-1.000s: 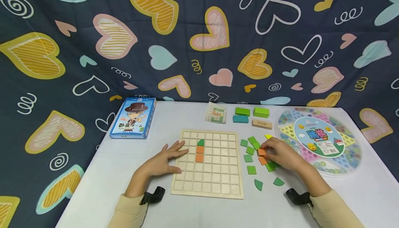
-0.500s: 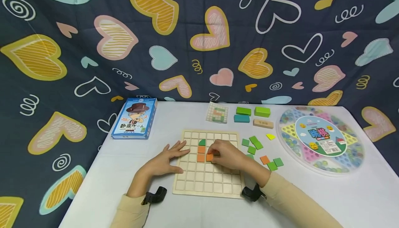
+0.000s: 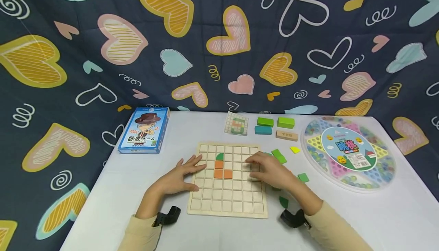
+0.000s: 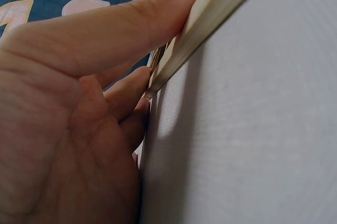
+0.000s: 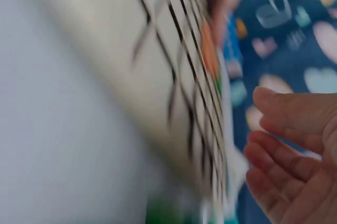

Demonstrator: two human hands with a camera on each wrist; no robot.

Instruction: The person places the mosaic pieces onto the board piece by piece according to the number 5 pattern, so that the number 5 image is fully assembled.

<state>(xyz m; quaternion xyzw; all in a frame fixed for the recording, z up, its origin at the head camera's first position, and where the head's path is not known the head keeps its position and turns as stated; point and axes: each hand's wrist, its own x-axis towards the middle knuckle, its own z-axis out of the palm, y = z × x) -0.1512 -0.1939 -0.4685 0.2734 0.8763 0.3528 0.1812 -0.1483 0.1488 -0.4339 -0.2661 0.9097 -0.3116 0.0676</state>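
Observation:
A square wooden grid board (image 3: 209, 205) lies on the white table. My left hand (image 3: 173, 178) rests on its left edge, fingers spread. In the left wrist view the thumb (image 4: 131, 29) touches the board's rim. Set in the cells are a green quarter-round tile (image 3: 220, 156), two orange tiles below it in a column, and another orange tile (image 3: 228, 174) to the right of the lower one. My right hand (image 3: 272, 171) is above the board's right side, fingers loosely bent, holding nothing. In the blurred right wrist view its thumb and fingers (image 5: 295, 155) stand apart.
Loose green tiles (image 3: 279, 156), partly hidden by my right hand, and a yellow piece (image 3: 295, 150) lie right of the board. Behind are a pattern card (image 3: 236, 123) and several blocks (image 3: 286, 122). A blue game box (image 3: 144, 130) stands left, a round marble-game case (image 3: 350, 153) right.
My right hand picked an orange tile from the loose pieces, brought it left to the board and let it go in a cell, then moved back right. The left hand stayed put.

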